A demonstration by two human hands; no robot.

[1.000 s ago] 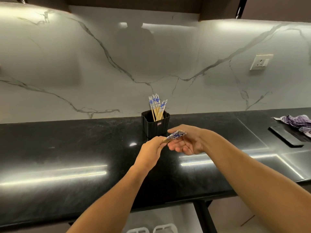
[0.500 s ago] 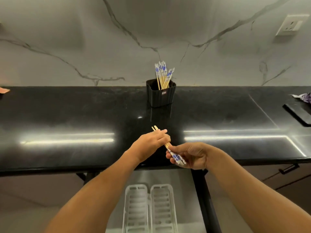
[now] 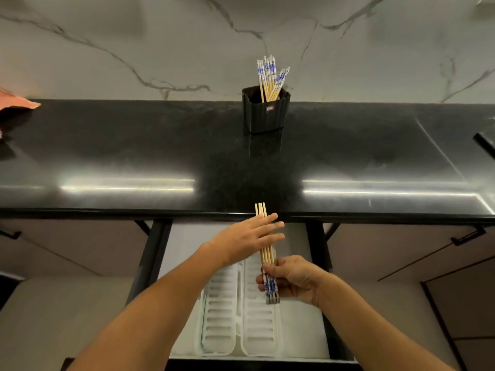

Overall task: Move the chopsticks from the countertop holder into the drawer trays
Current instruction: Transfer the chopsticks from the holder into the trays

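A black ribbed holder (image 3: 266, 113) stands at the back of the dark countertop with several blue-and-white topped bamboo chopsticks (image 3: 270, 77) upright in it. Below the counter edge an open drawer holds two white slotted trays, the left tray (image 3: 218, 314) and the right tray (image 3: 261, 322), side by side. My right hand (image 3: 293, 281) grips a small bundle of chopsticks (image 3: 266, 254) by their patterned ends, above the right tray, tips pointing away towards the counter edge. My left hand (image 3: 247, 238) lies flat with spread fingers across the bundle's shafts.
The black countertop (image 3: 134, 156) runs the full width under a marble wall. An orange cloth (image 3: 16, 103) lies at its far left and a dark flat object (image 3: 486, 144) at its far right. Closed cabinet fronts with black handles (image 3: 467, 238) flank the drawer.
Both hands have come down from in front of the holder to below the counter edge, over the open drawer. The bundle has turned lengthwise above the right tray, and my left hand has flattened onto it.
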